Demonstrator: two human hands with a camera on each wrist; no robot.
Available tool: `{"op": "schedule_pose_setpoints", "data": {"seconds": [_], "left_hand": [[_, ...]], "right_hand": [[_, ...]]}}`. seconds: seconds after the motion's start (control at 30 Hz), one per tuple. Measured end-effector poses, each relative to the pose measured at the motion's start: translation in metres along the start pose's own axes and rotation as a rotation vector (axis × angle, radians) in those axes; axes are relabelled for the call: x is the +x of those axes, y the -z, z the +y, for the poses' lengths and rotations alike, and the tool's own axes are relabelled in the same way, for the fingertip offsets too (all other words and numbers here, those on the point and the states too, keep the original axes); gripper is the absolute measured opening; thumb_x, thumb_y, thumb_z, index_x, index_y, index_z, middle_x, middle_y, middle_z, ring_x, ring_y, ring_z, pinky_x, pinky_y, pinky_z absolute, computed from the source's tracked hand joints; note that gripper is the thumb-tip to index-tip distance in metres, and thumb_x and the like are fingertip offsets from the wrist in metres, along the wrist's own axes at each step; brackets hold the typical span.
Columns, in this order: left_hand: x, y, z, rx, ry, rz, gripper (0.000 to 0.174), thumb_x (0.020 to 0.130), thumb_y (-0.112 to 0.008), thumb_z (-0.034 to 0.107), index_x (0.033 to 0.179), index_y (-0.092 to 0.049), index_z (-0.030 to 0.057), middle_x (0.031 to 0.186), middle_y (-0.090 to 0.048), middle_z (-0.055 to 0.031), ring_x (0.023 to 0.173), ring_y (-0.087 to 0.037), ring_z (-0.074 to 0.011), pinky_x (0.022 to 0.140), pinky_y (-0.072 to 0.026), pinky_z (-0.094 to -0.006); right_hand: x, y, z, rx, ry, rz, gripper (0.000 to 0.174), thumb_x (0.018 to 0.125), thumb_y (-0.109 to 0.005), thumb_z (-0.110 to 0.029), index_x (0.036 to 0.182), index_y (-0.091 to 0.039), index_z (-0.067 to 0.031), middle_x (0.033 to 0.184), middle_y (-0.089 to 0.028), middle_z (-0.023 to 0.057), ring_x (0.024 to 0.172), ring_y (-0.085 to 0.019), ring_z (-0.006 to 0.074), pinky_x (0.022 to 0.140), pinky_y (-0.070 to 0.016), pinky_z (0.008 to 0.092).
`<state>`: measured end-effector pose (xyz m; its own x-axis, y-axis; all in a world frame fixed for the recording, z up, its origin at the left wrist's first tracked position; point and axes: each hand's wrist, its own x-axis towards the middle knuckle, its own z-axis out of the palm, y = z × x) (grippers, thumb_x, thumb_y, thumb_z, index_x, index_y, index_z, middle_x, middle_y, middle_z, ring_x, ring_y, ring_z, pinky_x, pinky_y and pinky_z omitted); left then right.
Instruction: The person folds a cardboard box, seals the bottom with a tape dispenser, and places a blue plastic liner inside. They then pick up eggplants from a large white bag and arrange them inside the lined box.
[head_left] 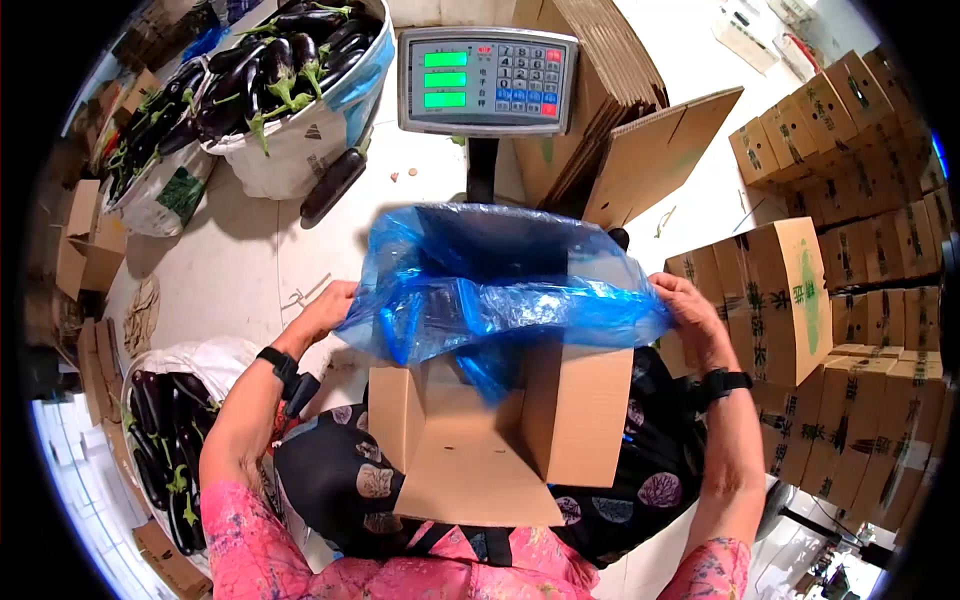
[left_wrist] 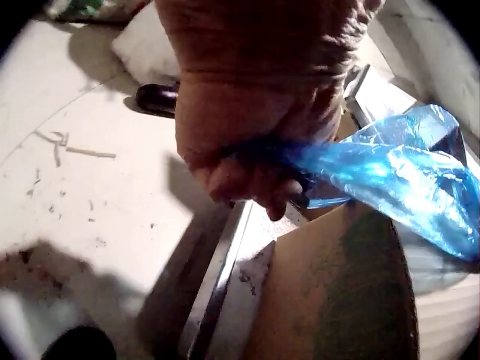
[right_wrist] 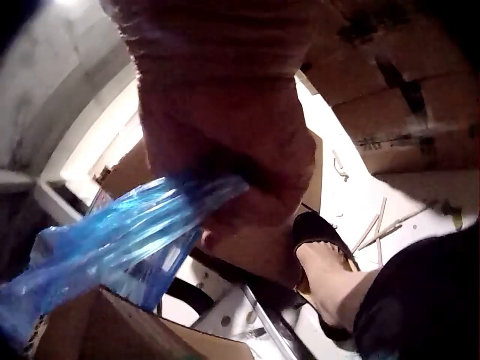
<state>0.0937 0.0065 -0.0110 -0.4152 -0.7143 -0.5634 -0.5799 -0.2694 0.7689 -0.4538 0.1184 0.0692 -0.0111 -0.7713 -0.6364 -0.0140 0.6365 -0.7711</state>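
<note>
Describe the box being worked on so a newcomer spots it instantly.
In the head view, find the electronic scale at the top. Below it, between the left hand and right hand, sits a cardboard box. Its open flaps and the blue plastic bag spread over it set it apart from the stacked boxes at right.

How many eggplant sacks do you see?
3: one large sack left of the scale, a smaller sack farther left, a third sack by the left arm. Others may be hidden.
</note>
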Motion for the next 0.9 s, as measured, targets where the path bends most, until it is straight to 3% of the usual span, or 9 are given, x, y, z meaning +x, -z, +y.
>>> {"op": "schedule_pose_setpoints", "data": {"seconds": [0.13, 0.23, 0.3, 0.37, 0.5, 0.63, 0.67, 0.83, 0.9], "left_hand": [[-0.042, 0.008, -0.019, 0.024, 0.166, 0.038, 0.018, 0.087, -0.067, 0.020, 0.095, -0.070, 0.0052, 0.073, -0.060, 0.0031, 0.063, -0.052, -0.0065, 0.056, -0.0426, -0.0241], [-0.057, 0.028, -0.031, 0.212, 0.036, 0.130, 0.023, 0.084, -0.067, 0.020, 0.100, -0.067, 0.0024, 0.071, -0.061, -0.0018, 0.063, -0.056, -0.0099, 0.057, -0.0467, -0.0269], [-0.062, 0.037, -0.033, 0.245, -0.082, 0.275, 0.024, 0.086, -0.065, 0.020, 0.102, -0.066, 0.0014, 0.076, -0.065, -0.0055, 0.065, -0.060, -0.0118, 0.060, -0.0502, -0.0289], [-0.086, 0.031, 0.038, 0.131, -0.090, 0.302, 0.025, 0.087, -0.066, 0.018, 0.105, -0.065, 0.0017, 0.081, -0.066, -0.0055, 0.071, -0.061, -0.0118, 0.066, -0.0513, -0.0286], [-0.100, 0.017, 0.101, 0.104, -0.330, 0.116, 0.035, 0.085, -0.070, 0.019, 0.116, -0.063, 0.0053, 0.092, -0.063, -0.0012, 0.086, -0.061, -0.0114, 0.066, -0.0496, -0.0266], [-0.108, -0.024, 0.157, 0.464, -0.530, -0.070, 0.047, 0.080, -0.077, 0.023, 0.121, -0.061, 0.0058, 0.108, -0.063, -0.0078, 0.097, -0.062, -0.0186, 0.075, -0.0520, -0.0308], [-0.103, -0.030, 0.158, 0.578, -0.595, -0.100, 0.051, 0.078, -0.078, 0.025, 0.122, -0.060, 0.0061, 0.111, -0.062, -0.0100, 0.100, -0.062, -0.0221, 0.077, -0.0526, -0.0326], [-0.101, -0.031, 0.165, 0.746, -0.623, -0.204, 0.062, 0.074, -0.080, 0.032, 0.126, -0.058, 0.0065, 0.116, -0.060, -0.0131, 0.109, -0.058, -0.0320, 0.092, -0.0494, -0.0436], [-0.109, -0.027, 0.170, 0.741, -0.569, -0.224, 0.065, 0.073, -0.080, 0.033, 0.128, -0.056, 0.0066, 0.121, -0.058, -0.0136, 0.110, -0.057, -0.0326, 0.095, -0.0477, -0.0450]], "right_hand": [[-0.035, 0.030, 0.001, -0.228, 0.028, 0.084, 0.014, 0.094, -0.066, -0.021, 0.092, -0.065, -0.0071, 0.078, -0.061, -0.0037, 0.064, -0.054, 0.0051, 0.057, -0.0430, 0.0219], [-0.055, 0.042, 0.008, -0.363, -0.108, 0.320, 0.017, 0.091, -0.068, -0.018, 0.099, -0.067, -0.0029, 0.088, -0.068, 0.0058, 0.082, -0.062, 0.0099, 0.072, -0.0512, 0.0284], [-0.071, 0.033, 0.017, -0.771, 0.236, 0.477, 0.021, 0.090, -0.068, -0.017, 0.104, -0.066, -0.0014, 0.092, -0.069, 0.0113, 0.082, -0.065, 0.0138, 0.074, -0.0528, 0.0310], [-0.097, -0.007, -0.007, -0.909, 0.463, 0.558, 0.022, 0.087, -0.069, -0.014, 0.105, -0.066, -0.0012, 0.095, -0.068, 0.0170, 0.082, -0.068, 0.0229, 0.072, -0.0540, 0.0346], [-0.137, -0.091, -0.046, -0.885, 0.618, 0.305, 0.023, 0.084, -0.072, -0.010, 0.105, -0.064, -0.0036, 0.103, -0.063, 0.0156, 0.087, -0.067, 0.0304, 0.074, -0.0544, 0.0375], [-0.131, -0.147, -0.049, -1.071, 0.741, 0.095, 0.042, 0.081, -0.073, -0.009, 0.119, -0.056, -0.0095, 0.125, -0.054, 0.0162, 0.096, -0.063, 0.0399, 0.077, -0.0547, 0.0447], [-0.118, -0.156, -0.042, -1.029, 0.838, 0.125, 0.035, 0.082, -0.074, -0.007, 0.114, -0.060, -0.0092, 0.122, -0.057, 0.0146, 0.079, -0.065, 0.0311, 0.071, -0.0538, 0.0411], [-0.113, -0.170, -0.028, -1.308, 0.659, -0.091, 0.012, 0.087, -0.067, -0.006, 0.098, -0.062, -0.0045, 0.098, -0.063, 0.0166, 0.081, -0.063, 0.0341, 0.069, -0.0511, 0.0420], [-0.124, -0.156, -0.025, -0.999, 0.719, -0.199, 0.009, 0.088, -0.067, -0.007, 0.095, -0.063, -0.0029, 0.090, -0.063, 0.0166, 0.078, -0.062, 0.0341, 0.067, -0.0501, 0.0406]]}}
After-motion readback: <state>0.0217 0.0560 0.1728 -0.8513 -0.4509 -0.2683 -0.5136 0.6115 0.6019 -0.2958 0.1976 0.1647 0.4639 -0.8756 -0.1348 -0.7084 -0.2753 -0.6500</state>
